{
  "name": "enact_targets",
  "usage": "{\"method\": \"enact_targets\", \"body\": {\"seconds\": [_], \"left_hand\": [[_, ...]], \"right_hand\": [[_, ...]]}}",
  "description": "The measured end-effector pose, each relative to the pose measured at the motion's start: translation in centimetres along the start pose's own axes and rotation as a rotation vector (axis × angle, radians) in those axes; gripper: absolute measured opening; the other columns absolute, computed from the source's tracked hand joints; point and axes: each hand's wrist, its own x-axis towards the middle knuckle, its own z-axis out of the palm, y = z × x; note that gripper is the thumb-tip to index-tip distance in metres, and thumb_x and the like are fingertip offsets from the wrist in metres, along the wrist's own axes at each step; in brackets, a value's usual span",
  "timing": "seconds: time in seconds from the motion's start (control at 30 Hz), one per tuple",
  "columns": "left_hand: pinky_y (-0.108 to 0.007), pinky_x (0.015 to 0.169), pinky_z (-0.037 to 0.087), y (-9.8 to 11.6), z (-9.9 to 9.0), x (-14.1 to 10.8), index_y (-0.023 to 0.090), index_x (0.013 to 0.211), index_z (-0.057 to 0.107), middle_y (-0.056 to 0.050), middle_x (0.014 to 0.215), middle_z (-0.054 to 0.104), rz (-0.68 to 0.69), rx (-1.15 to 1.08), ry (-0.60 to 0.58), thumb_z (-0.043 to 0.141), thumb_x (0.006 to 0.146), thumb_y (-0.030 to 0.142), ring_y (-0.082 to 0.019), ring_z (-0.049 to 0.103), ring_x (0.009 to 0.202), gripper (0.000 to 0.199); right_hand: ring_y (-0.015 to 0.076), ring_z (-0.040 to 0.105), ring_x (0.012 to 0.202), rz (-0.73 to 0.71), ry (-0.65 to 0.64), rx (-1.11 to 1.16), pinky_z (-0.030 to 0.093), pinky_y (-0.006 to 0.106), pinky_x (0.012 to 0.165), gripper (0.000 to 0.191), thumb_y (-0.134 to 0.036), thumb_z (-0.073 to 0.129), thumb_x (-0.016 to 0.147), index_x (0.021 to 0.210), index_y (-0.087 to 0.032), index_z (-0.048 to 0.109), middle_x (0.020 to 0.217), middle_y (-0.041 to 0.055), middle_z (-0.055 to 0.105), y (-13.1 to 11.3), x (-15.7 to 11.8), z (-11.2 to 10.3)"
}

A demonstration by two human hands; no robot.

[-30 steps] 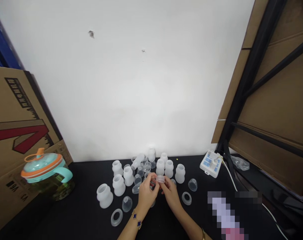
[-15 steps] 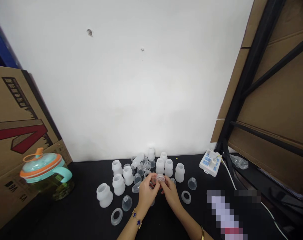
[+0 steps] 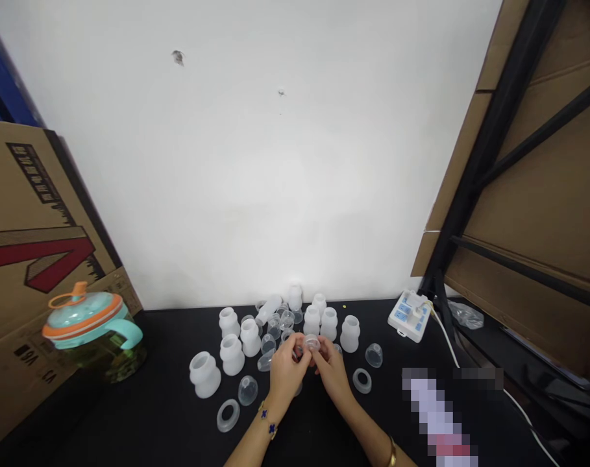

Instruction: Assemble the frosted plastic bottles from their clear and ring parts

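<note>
My left hand (image 3: 289,364) and my right hand (image 3: 330,364) meet near the table's front middle. The fingers of both are closed around one small translucent round bottle part (image 3: 311,342); its exact kind is partly hidden by the fingertips. Behind my hands stand several white waisted bottles, one of them a bottle (image 3: 312,320) just beyond my fingertips. Left of my left hand is a clear dome cap (image 3: 248,390), with a translucent ring (image 3: 228,416) nearer me. To the right of my right hand lie another ring (image 3: 361,381) and a clear dome cap (image 3: 374,355).
A jug (image 3: 93,334) with a turquoise lid and handle stands at the left beside a cardboard box (image 3: 36,214). A white power strip (image 3: 409,316) with a cable lies at the right. Several clear caps (image 3: 274,323) are piled behind my hands. A white wall (image 3: 295,162) closes the back.
The view has shifted slightly. Both hands keep their place around the small round part, which appears turned a little. The bottles, caps and rings on the table have not moved.
</note>
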Motion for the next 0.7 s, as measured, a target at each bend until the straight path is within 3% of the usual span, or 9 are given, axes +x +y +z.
{"method": "enact_targets", "body": {"seconds": [0.4, 0.7], "left_hand": [[-0.028, 0.064, 0.046, 0.20, -0.26, -0.13, 0.021, 0.105, 0.067, -0.001, 0.074, 0.066, 0.016, -0.032, -0.039, 0.052, 0.094, 0.045, -0.018, 0.061, 0.065, 0.030], [-0.028, 0.069, 0.052, -0.47, -0.05, -0.18, 0.022, 0.116, 0.065, -0.006, 0.095, 0.073, 0.056, -0.109, -0.074, 0.048, 0.098, 0.046, -0.019, 0.067, 0.075, 0.035]], "right_hand": [[0.0180, 0.060, 0.060, 0.024, -0.011, 0.036, 0.041, 0.023, 0.046, 0.054, -0.068, 0.069, 0.077, 0.095, -0.017, 0.070, 0.079, 0.0052, 0.071, 0.25, 0.27, -0.17], [0.0169, 0.060, 0.058, -0.013, -0.006, 0.089, 0.042, 0.023, 0.046, 0.054, -0.067, 0.067, 0.081, 0.099, -0.017, 0.071, 0.080, 0.0064, 0.072, 0.18, 0.25, -0.40]]}}
